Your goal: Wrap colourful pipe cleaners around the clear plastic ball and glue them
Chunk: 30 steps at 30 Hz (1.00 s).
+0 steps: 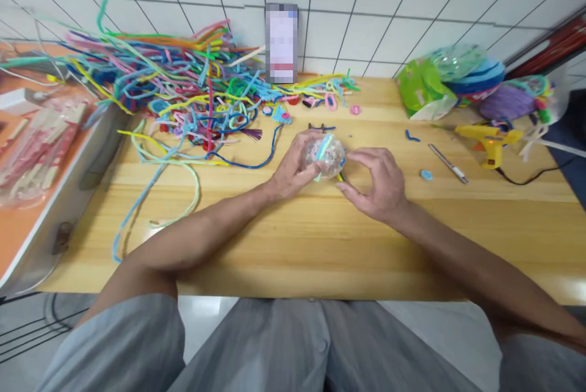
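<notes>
A clear round ball [337,163] with speckled contents and pale green and blue strips across its top is gripped by my left hand [295,166], its thumb pressed on the near side. On the ball's right side, my right hand [378,184] has thumb and fingers spread apart, with the fingertips at or close to the ball. A small blue spot shows beside the index fingertip, and a short yellow piece [339,177] sticks out near the thumb. Behind the ball lies a dark blue pipe cleaner piece [328,129] on the wooden table [293,245].
A tangled heap of coloured pipe cleaners [183,87] spreads over the back left. A phone [281,44] leans against the tiled wall. To the right are a yellow glue gun [492,145], a pen-like cutter [448,163], a blue disc [426,175] and a green bag [423,90].
</notes>
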Available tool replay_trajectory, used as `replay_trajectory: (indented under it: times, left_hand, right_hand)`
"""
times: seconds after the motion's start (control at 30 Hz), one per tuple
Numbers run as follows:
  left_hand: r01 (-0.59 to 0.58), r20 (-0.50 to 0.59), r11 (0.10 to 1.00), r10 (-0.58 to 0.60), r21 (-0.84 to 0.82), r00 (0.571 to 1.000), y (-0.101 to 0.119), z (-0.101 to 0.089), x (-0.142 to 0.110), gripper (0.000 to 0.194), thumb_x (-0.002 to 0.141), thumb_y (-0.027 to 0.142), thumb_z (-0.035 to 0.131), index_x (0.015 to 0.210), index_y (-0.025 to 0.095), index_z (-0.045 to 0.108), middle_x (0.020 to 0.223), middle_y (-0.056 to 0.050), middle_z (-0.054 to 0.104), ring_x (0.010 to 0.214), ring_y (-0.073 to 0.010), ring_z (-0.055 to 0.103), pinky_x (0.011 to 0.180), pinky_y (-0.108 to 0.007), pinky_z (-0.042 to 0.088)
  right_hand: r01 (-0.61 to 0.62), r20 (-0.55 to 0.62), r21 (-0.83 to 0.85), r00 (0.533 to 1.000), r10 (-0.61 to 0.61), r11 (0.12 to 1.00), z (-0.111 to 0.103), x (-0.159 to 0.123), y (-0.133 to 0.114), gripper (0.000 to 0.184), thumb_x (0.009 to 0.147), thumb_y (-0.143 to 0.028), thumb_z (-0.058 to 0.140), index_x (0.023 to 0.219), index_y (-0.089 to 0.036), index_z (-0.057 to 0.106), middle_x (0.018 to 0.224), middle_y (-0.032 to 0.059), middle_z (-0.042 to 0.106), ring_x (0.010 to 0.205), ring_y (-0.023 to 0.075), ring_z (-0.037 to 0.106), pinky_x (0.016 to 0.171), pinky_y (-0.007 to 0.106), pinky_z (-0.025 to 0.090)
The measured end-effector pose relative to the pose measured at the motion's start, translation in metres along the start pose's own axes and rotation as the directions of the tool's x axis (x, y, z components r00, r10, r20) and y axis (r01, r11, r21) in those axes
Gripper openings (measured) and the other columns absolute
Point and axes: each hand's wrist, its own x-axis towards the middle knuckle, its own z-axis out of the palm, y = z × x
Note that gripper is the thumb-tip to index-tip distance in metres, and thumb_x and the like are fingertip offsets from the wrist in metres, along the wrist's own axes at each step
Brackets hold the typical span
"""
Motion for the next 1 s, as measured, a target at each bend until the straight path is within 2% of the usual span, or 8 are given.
replay_trajectory:
  times: [0.07, 0.1, 0.17, 0.27, 0.4, 0.67, 0.83, 1.0]
  left_hand:
    - [-0.002, 0.004, 1.0, 0.001, 0.019, 1.0, 0.002, -0.001, 0.0, 0.058, 0.108, 0.06, 0.06, 0.152, 0.025, 0.048, 0.158, -0.017, 0.054, 0.156, -0.0335, 0.052, 0.133, -0.054, 0.043]
    - [0.001, 0.009, 1.0, -0.002, 0.03, 1.0, 0.003, -0.001, 0.0, 0.058, 0.108, 0.061, 0.06, 0.152, 0.025, 0.048, 0.158, -0.017, 0.055, 0.156, -0.0335, 0.052, 0.133, -0.054, 0.044]
    - [0.009, 0.016, 0.999, -0.01, 0.047, 1.0, 0.005, -0.002, 0.0, 0.057, 0.109, 0.062, 0.059, 0.152, 0.026, 0.047, 0.159, -0.016, 0.055, 0.156, -0.033, 0.052, 0.133, -0.054, 0.044]
    - [0.001, 0.019, 0.998, -0.003, 0.064, 1.0, 0.006, -0.003, 0.0, 0.055, 0.11, 0.06, 0.058, 0.152, 0.027, 0.047, 0.159, -0.016, 0.054, 0.157, -0.0312, 0.051, 0.133, -0.052, 0.045]
    - [-0.017, 0.018, 0.997, 0.016, 0.07, 1.0, 0.005, -0.004, 0.0, 0.053, 0.11, 0.057, 0.059, 0.152, 0.027, 0.048, 0.158, -0.015, 0.055, 0.155, -0.0304, 0.053, 0.133, -0.051, 0.045]
    - [-0.008, 0.037, 0.997, 0.005, 0.076, 0.999, 0.004, -0.006, 0.0, 0.054, 0.111, 0.06, 0.056, 0.154, 0.028, 0.045, 0.159, -0.014, 0.052, 0.155, -0.0312, 0.052, 0.132, -0.052, 0.045]
    - [-0.015, 0.045, 0.996, 0.011, 0.089, 0.999, 0.002, -0.005, -0.001, 0.055, 0.112, 0.06, 0.052, 0.156, 0.027, 0.042, 0.161, -0.015, 0.05, 0.157, -0.0318, 0.05, 0.134, -0.053, 0.043]
    - [-0.003, 0.051, 0.993, -0.003, 0.117, 0.999, -0.001, -0.004, -0.003, 0.058, 0.112, 0.062, 0.051, 0.156, 0.027, 0.04, 0.162, -0.016, 0.048, 0.159, -0.033, 0.047, 0.134, -0.056, 0.042]
  right_hand:
    - [0.02, -0.041, 0.061, 0.999, -0.018, 0.998, 0.013, 0.008, -0.009, 0.088, 0.091, -0.058, 0.084, 0.164, -0.028, 0.044, 0.153, 0.018, 0.065, 0.139, 0.0442, 0.065, 0.117, 0.071, 0.055]
    - [0.02, -0.054, 0.089, 0.998, -0.015, 0.996, 0.021, 0.012, -0.012, 0.098, 0.091, -0.061, 0.084, 0.169, -0.027, 0.036, 0.16, 0.0199, 0.059, 0.146, 0.0463, 0.06, 0.12, 0.074, 0.051]
    - [0.004, -0.067, 0.138, 0.998, 0.005, 0.99, 0.033, 0.016, -0.016, 0.104, 0.093, -0.061, 0.081, 0.173, -0.025, 0.025, 0.167, 0.0221, 0.049, 0.155, 0.0484, 0.051, 0.126, 0.077, 0.045]
    - [-0.042, -0.046, 0.194, 0.998, 0.052, 0.98, 0.047, 0.017, -0.017, 0.097, 0.098, -0.051, 0.075, 0.174, -0.027, 0.02, 0.172, 0.0214, 0.042, 0.16, 0.0475, 0.044, 0.129, 0.079, 0.042]
    - [-0.081, -0.01, 0.223, 0.996, 0.086, 0.971, 0.055, 0.014, -0.014, 0.087, 0.102, -0.042, 0.069, 0.172, -0.029, 0.019, 0.17, 0.0203, 0.044, 0.161, 0.0439, 0.046, 0.13, 0.076, 0.043]
    - [-0.079, 0.056, 0.268, 0.996, 0.066, 0.96, 0.05, 0.013, -0.006, 0.089, 0.101, -0.05, 0.07, 0.172, -0.028, 0.021, 0.173, 0.0193, 0.043, 0.164, 0.0438, 0.043, 0.133, 0.075, 0.04]
    - [-0.05, 0.021, 0.228, 0.999, 0.046, 0.972, 0.051, 0.013, -0.007, 0.09, 0.098, -0.038, 0.071, 0.172, -0.026, 0.022, 0.171, 0.0204, 0.045, 0.162, 0.0421, 0.046, 0.132, 0.073, 0.043]
    - [-0.049, 0.004, 0.207, 0.999, 0.049, 0.977, 0.056, 0.013, -0.01, 0.096, 0.094, -0.033, 0.072, 0.173, -0.029, 0.019, 0.171, 0.0202, 0.045, 0.162, 0.0426, 0.046, 0.13, 0.074, 0.045]
